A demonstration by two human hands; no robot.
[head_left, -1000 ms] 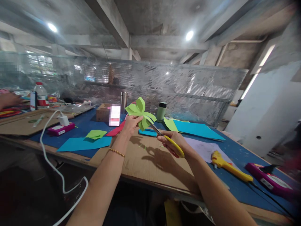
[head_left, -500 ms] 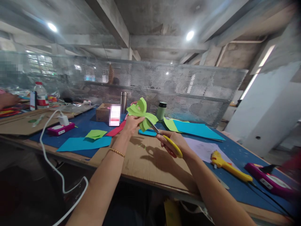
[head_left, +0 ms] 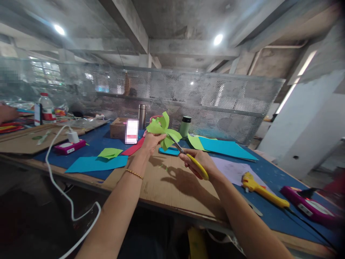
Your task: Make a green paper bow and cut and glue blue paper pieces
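Pinching the green paper shape [head_left: 161, 130], the left hand [head_left: 151, 141] grip is clamped. The right hand [head_left: 206, 163] grip is wrapped tight on the yellow scissors [head_left: 195, 163], blades at the shape's 4 o'clock.

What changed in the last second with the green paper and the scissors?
The left hand has turned the green paper shape slightly, so its upper flaps lean more to the right. The right hand with the yellow scissors has edged a little up and toward the paper. Both grips are unchanged; the glue gun stayed put.
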